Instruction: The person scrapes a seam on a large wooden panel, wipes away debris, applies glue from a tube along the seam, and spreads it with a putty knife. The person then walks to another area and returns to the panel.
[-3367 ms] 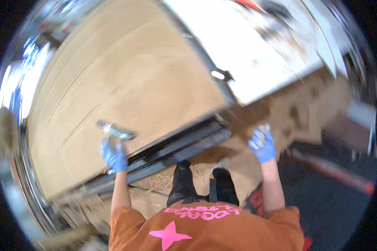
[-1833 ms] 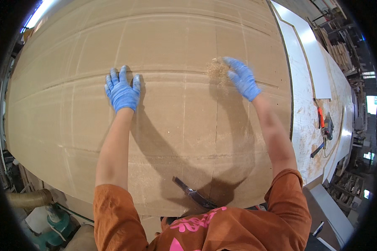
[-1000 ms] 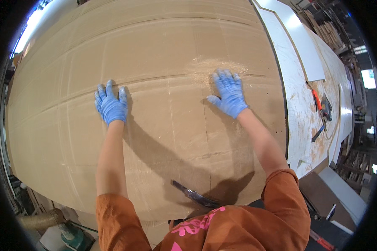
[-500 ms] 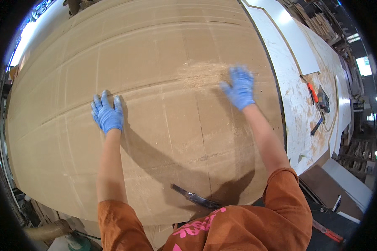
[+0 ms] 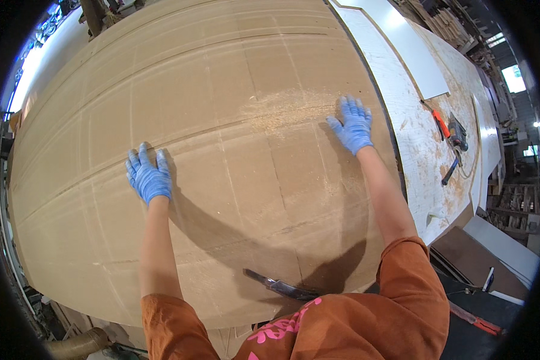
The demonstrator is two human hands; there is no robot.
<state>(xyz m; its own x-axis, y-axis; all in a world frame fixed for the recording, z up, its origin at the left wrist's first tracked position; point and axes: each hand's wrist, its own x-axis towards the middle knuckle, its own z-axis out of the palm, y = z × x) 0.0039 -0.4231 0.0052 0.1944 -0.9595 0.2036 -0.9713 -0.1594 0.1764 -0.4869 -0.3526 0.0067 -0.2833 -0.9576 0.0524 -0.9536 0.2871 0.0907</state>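
A wide brown board [image 5: 222, 180], marked with pale lines and long dark grooves, spreads out in front of me. My left hand [image 5: 149, 177], in a blue glove, lies flat on it at the left with fingers spread. Farther right, my blue-gloved right hand [image 5: 352, 127] rests open by the far end of a groove, its fingers stretched out. Just left of it lies a patch of sawdust [image 5: 282, 111]. Neither hand holds anything. A dark tool with a narrow, blade-like end [image 5: 279, 285] lies on the board close to my body; its near end is hidden by my shirt.
Right of the board runs a white, dusty worktop [image 5: 423, 156] with a white panel [image 5: 405, 54]. On it lie a red-handled tool [image 5: 441, 125], a dark power tool [image 5: 458, 133] and a hammer-like tool [image 5: 450, 172]. A brown hose [image 5: 81, 344] curves at the lower left.
My right hand, blurred by motion earlier, now shows sharply and has shifted slightly right and nearer. The left hand stays at about the same place on the board. The view has tilted slightly.
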